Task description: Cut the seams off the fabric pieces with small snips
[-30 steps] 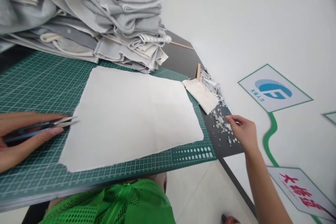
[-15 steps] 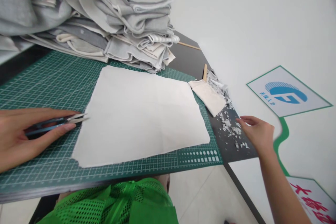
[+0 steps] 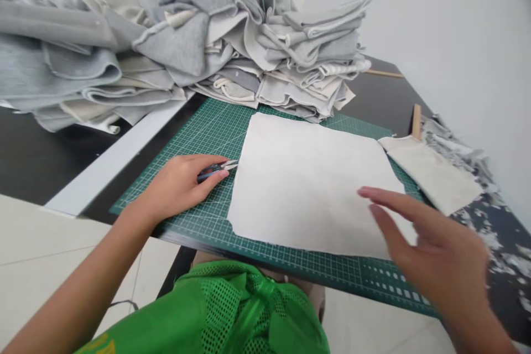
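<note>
A white piece of cloth (image 3: pixel 307 182) lies flat on the green cutting mat (image 3: pixel 199 227). At its left edge, my left hand (image 3: pixel 182 182) rests on the mat, closed around thread snips (image 3: pixel 213 170) whose blades point toward the cloth. My right hand (image 3: pixel 435 249) hovers over the cloth's right side, thumb and fingers apart, with nothing between them. Slight blur softens this hand. Beyond the cloth's right edge lies a folded cream piece of fabric (image 3: pixel 433 171).
Tall piles of grey and white fabric (image 3: pixel 302 44) stand along the back and left. White scraps (image 3: pixel 493 232) litter the dark table at right, near a wooden strip (image 3: pixel 416 121). A white wall (image 3: pixel 435 16) rises behind the table's right side.
My right hand has come from over the scraps at the right to above the cloth, and its fingers have spread. The view has turned left. My left hand still holds the snips.
</note>
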`<action>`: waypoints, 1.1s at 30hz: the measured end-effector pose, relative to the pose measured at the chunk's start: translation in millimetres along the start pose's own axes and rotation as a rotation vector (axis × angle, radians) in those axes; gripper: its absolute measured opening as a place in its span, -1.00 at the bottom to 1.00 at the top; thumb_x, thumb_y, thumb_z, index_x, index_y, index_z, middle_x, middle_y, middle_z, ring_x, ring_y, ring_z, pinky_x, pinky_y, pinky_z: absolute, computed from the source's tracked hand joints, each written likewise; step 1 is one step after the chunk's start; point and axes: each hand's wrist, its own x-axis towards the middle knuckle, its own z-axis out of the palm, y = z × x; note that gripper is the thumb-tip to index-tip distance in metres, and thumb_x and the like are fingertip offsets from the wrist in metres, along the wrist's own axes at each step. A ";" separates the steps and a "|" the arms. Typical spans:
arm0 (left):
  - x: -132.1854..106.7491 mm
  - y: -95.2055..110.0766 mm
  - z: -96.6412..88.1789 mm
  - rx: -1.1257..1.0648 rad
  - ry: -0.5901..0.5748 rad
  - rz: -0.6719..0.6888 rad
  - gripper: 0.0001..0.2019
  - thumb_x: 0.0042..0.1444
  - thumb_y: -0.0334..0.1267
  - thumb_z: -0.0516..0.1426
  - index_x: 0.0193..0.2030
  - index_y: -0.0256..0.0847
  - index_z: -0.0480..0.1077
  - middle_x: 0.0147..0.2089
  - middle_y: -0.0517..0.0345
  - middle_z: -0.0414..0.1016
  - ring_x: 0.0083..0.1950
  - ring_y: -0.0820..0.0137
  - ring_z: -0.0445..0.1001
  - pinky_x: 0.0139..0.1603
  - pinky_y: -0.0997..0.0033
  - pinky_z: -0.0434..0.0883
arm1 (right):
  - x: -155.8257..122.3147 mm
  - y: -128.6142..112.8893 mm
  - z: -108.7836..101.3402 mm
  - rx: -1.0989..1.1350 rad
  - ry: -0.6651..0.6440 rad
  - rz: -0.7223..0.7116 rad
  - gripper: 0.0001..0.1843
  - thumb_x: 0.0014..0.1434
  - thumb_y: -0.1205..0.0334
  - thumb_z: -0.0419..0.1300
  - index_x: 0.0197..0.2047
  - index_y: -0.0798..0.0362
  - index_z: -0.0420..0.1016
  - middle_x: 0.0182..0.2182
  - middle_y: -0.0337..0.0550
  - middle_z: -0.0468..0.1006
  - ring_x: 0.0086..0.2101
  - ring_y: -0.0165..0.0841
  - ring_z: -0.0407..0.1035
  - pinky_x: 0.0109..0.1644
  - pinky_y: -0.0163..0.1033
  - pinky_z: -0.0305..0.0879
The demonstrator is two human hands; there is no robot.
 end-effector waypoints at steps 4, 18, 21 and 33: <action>0.2 0.1 2.5 0.012 0.033 -0.001 -0.64 0.30 -0.01 0.01 0.10 -0.12 0.41 0.04 0.12 0.56 -0.07 0.29 0.55 -0.09 0.31 0.42 | 9.3 -44.3 55.4 0.218 -0.311 -0.358 -0.74 0.17 0.46 0.22 -0.08 0.04 0.54 -0.14 -0.12 0.60 -0.12 -0.34 0.47 0.01 -0.26 0.41; -2.4 -1.7 4.9 0.052 0.027 0.008 -0.61 0.32 -0.01 -0.03 0.15 -0.12 0.37 0.04 0.15 0.55 -0.05 0.24 0.55 -0.08 0.22 0.47 | 37.2 -71.0 124.2 0.250 -0.684 -0.562 -0.71 0.29 0.42 0.04 -0.01 0.07 0.51 0.03 0.00 0.44 0.09 -0.24 0.27 0.18 -0.03 0.30; -2.9 -1.6 5.6 0.059 0.022 0.001 -0.62 0.32 -0.01 -0.03 0.15 -0.10 0.37 0.02 0.16 0.56 -0.07 0.24 0.55 -0.09 0.21 0.47 | 38.4 -69.5 132.1 0.247 -0.706 -0.576 -0.73 0.30 0.38 0.07 0.00 0.09 0.52 0.03 0.02 0.43 0.10 -0.22 0.25 0.22 -0.01 0.26; -2.5 -1.8 5.8 0.060 0.014 -0.015 -0.65 0.33 -0.04 -0.02 0.16 -0.06 0.34 0.01 0.19 0.55 -0.11 0.26 0.56 -0.14 0.22 0.49 | 35.8 -60.0 145.0 0.428 -0.600 -0.481 -0.79 0.27 0.43 0.09 -0.12 0.15 0.54 -0.05 -0.05 0.55 0.03 -0.34 0.35 0.20 -0.14 0.31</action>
